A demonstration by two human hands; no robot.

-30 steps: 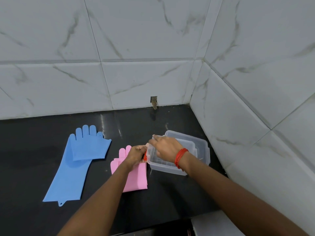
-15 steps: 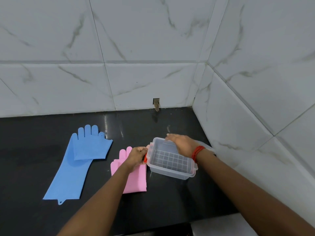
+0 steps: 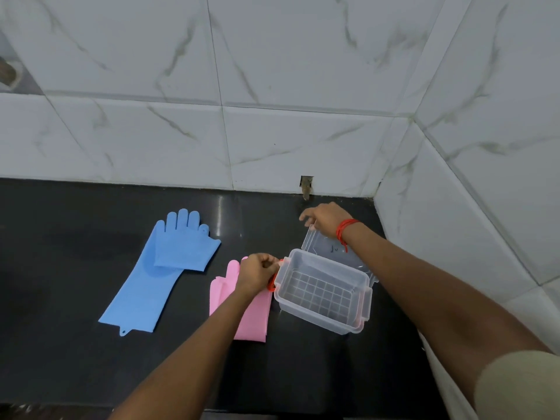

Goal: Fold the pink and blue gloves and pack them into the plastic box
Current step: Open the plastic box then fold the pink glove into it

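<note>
Grip: our left hand (image 3: 257, 272) is curled shut on the red latch at the left end of the plastic box (image 3: 322, 294); our right hand (image 3: 325, 219) pinches the far edge of the clear lid (image 3: 328, 245), which is tilted up behind the box.
Blue glove (image 3: 163, 265): farthest left on the black counter (image 3: 60, 298), well apart from both hands, its long axis running from near-left cuff to far-right fingers, with a second blue piece lying across its palm.
Pink glove (image 3: 251, 316): just left of the box, directly under our left wrist, cuff toward us, unfolded.
Box: open and empty, so we judge folding comes next.
Nearer hand: our left, almost on the pink glove.
</note>
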